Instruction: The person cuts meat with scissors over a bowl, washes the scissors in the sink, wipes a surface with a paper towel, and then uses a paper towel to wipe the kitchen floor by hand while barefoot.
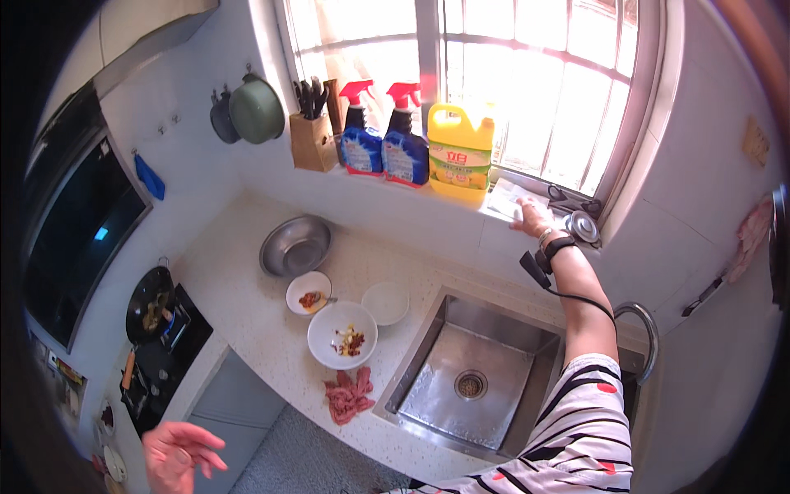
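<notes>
My right hand (532,217) reaches to the window sill, its fingers at a white packet or cloth (517,199) beside a yellow detergent jug (460,151); whether it grips it I cannot tell. My left hand (182,454) hangs with fingers apart at the lower left, holding nothing. On the counter stand a white bowl with chopped pieces (321,346), a smaller bowl with red sauce and a spoon (297,290), a pale round dish (386,304), a steel basin (296,247) and a crumpled pink cloth (349,395).
A steel sink (466,370) with a curved faucet (648,346) lies under my right arm. Two blue spray bottles (361,145) and a knife block (313,142) line the sill. At left, a wok with food (150,305) sits over a blue flame; another pan (154,364) is nearby.
</notes>
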The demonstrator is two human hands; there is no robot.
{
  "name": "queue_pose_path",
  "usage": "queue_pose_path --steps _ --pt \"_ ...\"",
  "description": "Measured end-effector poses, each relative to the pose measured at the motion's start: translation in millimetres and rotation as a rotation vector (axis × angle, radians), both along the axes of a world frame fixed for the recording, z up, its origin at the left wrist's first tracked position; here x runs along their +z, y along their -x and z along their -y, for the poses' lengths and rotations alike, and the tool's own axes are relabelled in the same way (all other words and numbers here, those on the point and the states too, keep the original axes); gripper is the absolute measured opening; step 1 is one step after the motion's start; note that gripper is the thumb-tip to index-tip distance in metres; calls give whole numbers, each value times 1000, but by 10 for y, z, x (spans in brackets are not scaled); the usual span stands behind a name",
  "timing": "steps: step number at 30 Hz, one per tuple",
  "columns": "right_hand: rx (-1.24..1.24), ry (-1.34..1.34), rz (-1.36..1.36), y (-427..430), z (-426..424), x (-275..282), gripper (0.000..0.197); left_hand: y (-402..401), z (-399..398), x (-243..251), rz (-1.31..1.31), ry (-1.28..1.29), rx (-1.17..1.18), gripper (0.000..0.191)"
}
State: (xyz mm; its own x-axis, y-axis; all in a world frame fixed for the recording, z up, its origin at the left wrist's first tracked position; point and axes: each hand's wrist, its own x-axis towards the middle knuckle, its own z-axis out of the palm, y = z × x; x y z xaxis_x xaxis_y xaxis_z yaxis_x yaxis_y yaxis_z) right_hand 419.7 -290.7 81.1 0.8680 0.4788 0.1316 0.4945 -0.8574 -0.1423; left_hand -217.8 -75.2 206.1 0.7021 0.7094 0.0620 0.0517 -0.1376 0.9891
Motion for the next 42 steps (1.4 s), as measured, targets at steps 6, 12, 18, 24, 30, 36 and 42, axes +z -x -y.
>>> queue_pose_path --steps 6,12,18,24,30,36,42 --pt "222 -66 154 -146 120 -85 27 -1429 -199 615 91 -315 -315 38" --pt "40 -1124 -563 -339 59 621 19 -3222 1 736 79 -426 -294 34" --pt "-2 -1478 -558 -888 -332 789 29 -5014 91 350 138 -1005 -280 37" --pt "51 -1645 -524 -1023 -636 755 42 -6189 63 189 282 -802 -324 42" --pt "212 -1779 -800 -749 -681 1010 35 -6542 77 238 222 -1472 -242 27" --pt "482 -1939 -945 -869 -754 1065 32 -6592 128 165 310 -1578 -137 23" --pt "529 -1962 -932 -829 -787 1075 28 -6629 146 130 295 -1628 -81 21"
